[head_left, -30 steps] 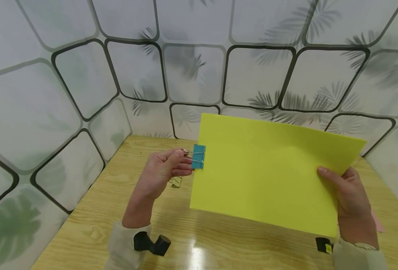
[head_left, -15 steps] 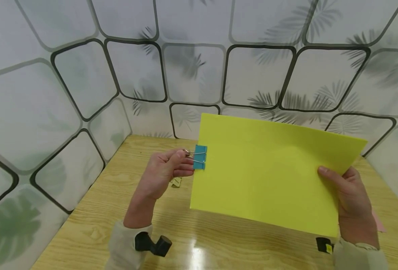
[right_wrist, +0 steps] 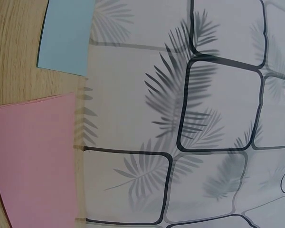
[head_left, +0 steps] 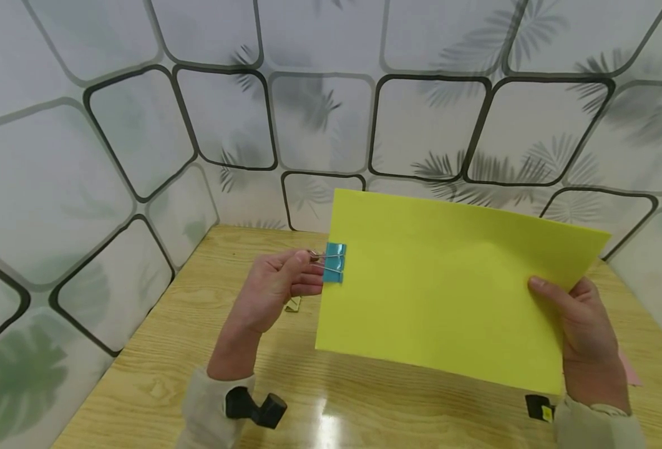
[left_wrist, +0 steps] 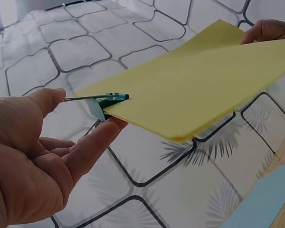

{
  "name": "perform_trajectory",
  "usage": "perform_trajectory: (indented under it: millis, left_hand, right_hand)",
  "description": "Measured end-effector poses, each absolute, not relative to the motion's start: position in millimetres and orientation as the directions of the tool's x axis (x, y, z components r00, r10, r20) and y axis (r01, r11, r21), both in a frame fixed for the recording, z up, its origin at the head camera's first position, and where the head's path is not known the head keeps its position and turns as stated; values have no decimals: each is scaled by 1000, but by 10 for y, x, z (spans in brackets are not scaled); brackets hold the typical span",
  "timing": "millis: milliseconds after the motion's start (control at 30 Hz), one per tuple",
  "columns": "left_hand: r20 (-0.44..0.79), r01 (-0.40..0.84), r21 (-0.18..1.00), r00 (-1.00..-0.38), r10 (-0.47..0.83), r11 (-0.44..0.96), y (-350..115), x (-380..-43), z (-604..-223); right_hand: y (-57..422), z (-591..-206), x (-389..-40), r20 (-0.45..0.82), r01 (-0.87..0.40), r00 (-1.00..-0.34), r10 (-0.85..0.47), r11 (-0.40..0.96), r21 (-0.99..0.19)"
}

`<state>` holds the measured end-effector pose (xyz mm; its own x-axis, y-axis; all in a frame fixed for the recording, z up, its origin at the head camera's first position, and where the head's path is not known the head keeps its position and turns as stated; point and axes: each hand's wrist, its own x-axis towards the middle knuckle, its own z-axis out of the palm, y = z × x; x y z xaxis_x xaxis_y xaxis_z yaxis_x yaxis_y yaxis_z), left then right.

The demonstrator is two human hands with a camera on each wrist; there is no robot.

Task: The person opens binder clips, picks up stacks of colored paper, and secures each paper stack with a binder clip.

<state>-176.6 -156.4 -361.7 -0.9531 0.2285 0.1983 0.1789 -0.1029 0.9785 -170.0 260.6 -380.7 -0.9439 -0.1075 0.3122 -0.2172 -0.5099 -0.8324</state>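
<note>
Clip a touch further onto yellow paper, left edge

Both hands occupied: left hand (head_left: 274, 284) pinches the wire handles of the blue binder clip (head_left: 334, 262), thumb on top, fingers below; right hand (head_left: 586, 321) grips the opposite side of the yellow paper (head_left: 454, 280), thumb on the near face. Paper held up above the table (head_left: 140, 380), tilted, clip straddling its left edge. Versus one second ago: left hand and clip shifted slightly right, so more of the clip overlaps the sheet; right hand looks unchanged, paper nearly so, lower left corner a hair lower. Small yellowish clip (head_left: 293, 304) lies on the table beyond the left wrist, same spot as before. Right wrist view: pink paper (right_wrist: 35, 161) and light blue paper (right_wrist: 66, 38) on the table, near each other, apart
</note>
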Motion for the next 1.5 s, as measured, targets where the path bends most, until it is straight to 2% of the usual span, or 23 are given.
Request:
perform_trajectory:
  millis: [200,433,633,767,967,1067,1233,1433,1500]
  left_hand:
    - [161,154,987,-964,211,-49,-1585,-1793,-3627]
    - [180,213,965,-962,205,151,-1632,-1788,-3603]
    - [246,324,906,-926,286,271,-1712,-1774,-3591]
    - [259,377,867,-899,353,326,-1755,-1779,-3609]
    - [183,377,805,-892,414,458,-1751,-1811,-3670]
    - [130,363,793,-885,448,488,-1763,-1823,-3699]
    - [75,365,753,-874,480,548,-1813,-1828,-3722]
    - [29,370,718,-862,506,590,-1892,-1817,-3735]
    - [4,358,714,-862,507,602,-1903,-1816,-3741]
  right_hand:
    - [2614,-3802,-1701,364,-255,-921,-137,-495,-831]
    - [2609,-3827,-1748,450,-316,-867,-215,-462,-829]
    - [2615,-3856,-1761,450,-360,-870,-202,-365,-859]
    - [2639,-3848,-1772,458,-365,-855,-242,-346,-864]
    - [2711,-3821,-1763,418,-354,-865,-278,-253,-901]
    - [2761,-3824,-1755,395,-364,-871,-292,-157,-918]
    - [2813,-3855,-1755,334,-373,-892,-305,81,-924]
    - [2801,-3855,-1746,252,-361,-916,-311,368,-857]
    - [2795,-3851,-1731,233,-365,-914,-331,425,-828]
